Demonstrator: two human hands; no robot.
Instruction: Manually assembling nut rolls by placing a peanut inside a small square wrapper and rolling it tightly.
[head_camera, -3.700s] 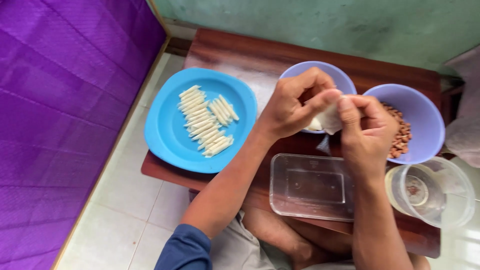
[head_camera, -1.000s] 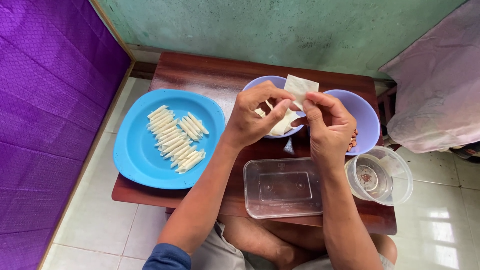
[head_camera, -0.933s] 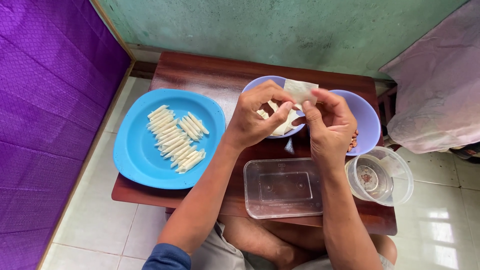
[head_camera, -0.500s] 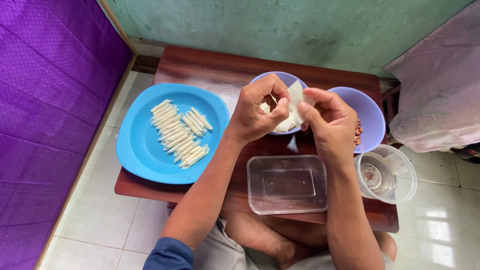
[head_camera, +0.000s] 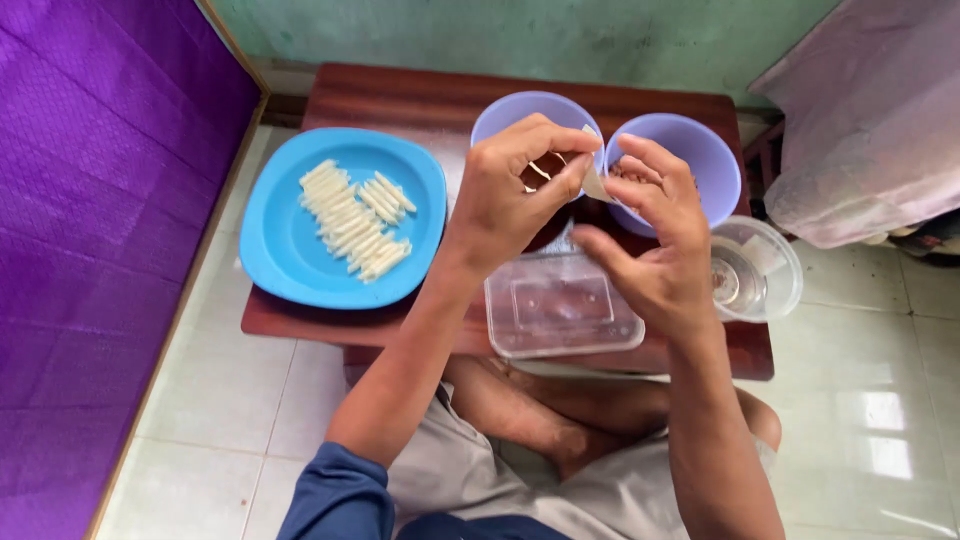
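My left hand (head_camera: 510, 195) and my right hand (head_camera: 650, 235) are raised together over a low brown wooden table (head_camera: 400, 95). Between their fingertips they pinch a small pale wrapper (head_camera: 592, 182), mostly hidden by the fingers. Below the hands lies a clear rectangular plastic container (head_camera: 560, 305). Behind them stand two lilac bowls: a left bowl (head_camera: 510, 108) and a right bowl (head_camera: 690, 150). A blue plate (head_camera: 290, 250) at the left holds several thin white rolls (head_camera: 355, 220) in rows.
A clear round tub (head_camera: 760, 270) sits at the table's right end. A purple wall panel (head_camera: 90, 220) runs along the left and a pinkish cloth (head_camera: 870, 120) hangs at the right. My crossed legs rest on white floor tiles (head_camera: 860, 420) under the table.
The flat wrapper that stood up between my fingers has been folded down and is now nearly hidden in them. My hands have stayed over the bowls.
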